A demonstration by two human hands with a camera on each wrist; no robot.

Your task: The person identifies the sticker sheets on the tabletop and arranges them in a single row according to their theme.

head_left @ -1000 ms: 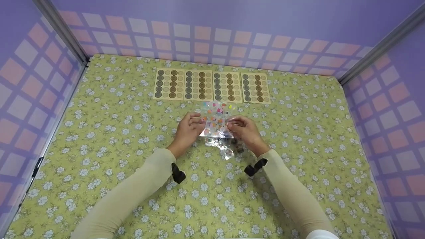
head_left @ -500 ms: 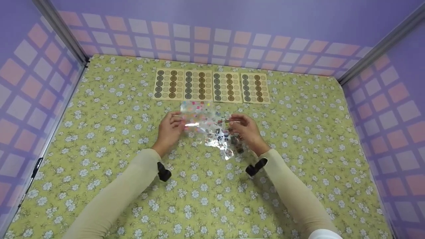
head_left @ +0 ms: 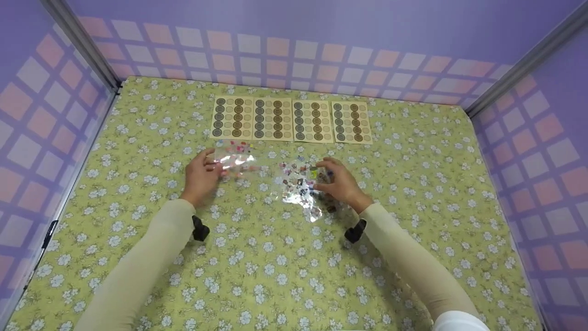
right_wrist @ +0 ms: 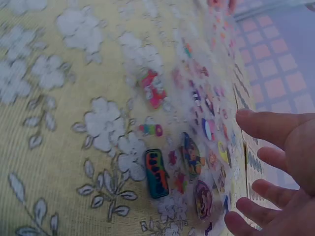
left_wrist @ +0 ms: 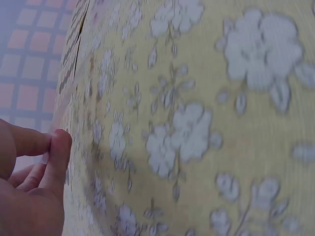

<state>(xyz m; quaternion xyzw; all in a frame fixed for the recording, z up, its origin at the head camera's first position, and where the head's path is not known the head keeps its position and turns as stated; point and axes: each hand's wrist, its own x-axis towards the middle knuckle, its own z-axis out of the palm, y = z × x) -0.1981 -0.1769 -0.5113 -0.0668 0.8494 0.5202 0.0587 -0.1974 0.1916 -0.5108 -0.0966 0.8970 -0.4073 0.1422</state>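
My left hand (head_left: 200, 178) pinches the edge of a clear sticker sheet (head_left: 235, 156) with small pink, orange and blue stickers, held out over the left part of the cloth. In the left wrist view, thumb and finger meet at its edge, and most of the sheet is out of sight. On the cloth before my right hand (head_left: 341, 185) lie more clear sticker sheets (head_left: 293, 185), glossy and overlapping. The right wrist view shows those fingers spread apart beside the sheet, which carries cartoon-like stickers, among them a teal and orange one (right_wrist: 156, 173).
Behind the hands lie cream cards with rows of grey and brown round stickers: one at the left (head_left: 232, 117), two in the middle (head_left: 312, 121), one at the right (head_left: 353, 122). Purple walls with pink and white squares enclose the flowered tablecloth (head_left: 285, 271).
My left hand has carried the clear sheet leftward, away from the other sheets. My right hand has stayed nearby, let go of that sheet and spread its fingers.
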